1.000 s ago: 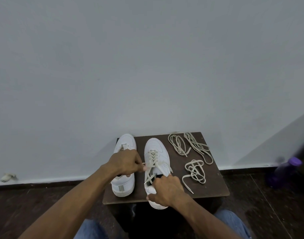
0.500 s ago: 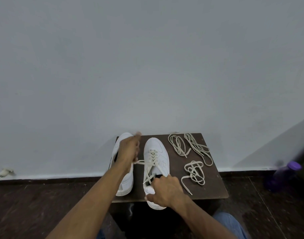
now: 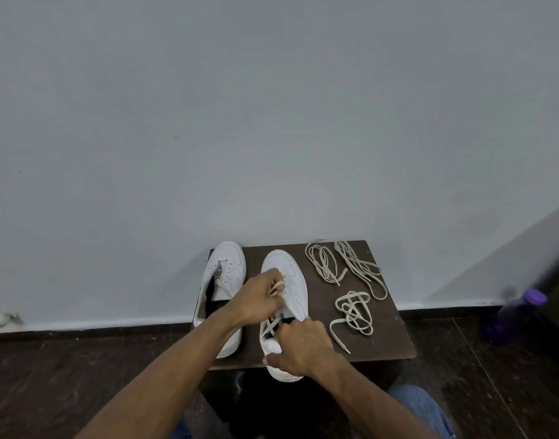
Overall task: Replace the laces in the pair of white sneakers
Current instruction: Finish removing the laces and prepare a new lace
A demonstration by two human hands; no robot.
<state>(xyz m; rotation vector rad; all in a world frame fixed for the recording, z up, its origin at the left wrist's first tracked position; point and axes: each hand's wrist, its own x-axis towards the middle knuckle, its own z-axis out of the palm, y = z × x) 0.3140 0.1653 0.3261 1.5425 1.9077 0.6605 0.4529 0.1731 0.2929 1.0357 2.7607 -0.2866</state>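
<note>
Two white sneakers stand toe-away on a small dark brown table point(image 3: 386, 343). The left sneaker point(image 3: 224, 274) has its laces loosened and its tongue showing. Over the middle of the right sneaker point(image 3: 291, 270), my left hand point(image 3: 259, 299) pinches its cream lace point(image 3: 272, 326) at the eyelets. My right hand point(image 3: 300, 348) grips that sneaker's heel and collar, which juts over the table's near edge. Three loose cream laces lie to the right: two bundles at the back point(image 3: 322, 263) point(image 3: 362, 269) and one tangle nearer me point(image 3: 354, 312).
A plain grey wall rises right behind the table. The floor is dark wood. A purple bottle point(image 3: 516, 315) stands on the floor at the right. A small pale scrap point(image 3: 4, 318) lies by the skirting at the far left. My knees in blue jeans are under the table's near edge.
My left hand swung out over the left sneaker, drawing the lace sideways, then came back over the right sneaker's eyelets. My right hand has stayed on the heel.
</note>
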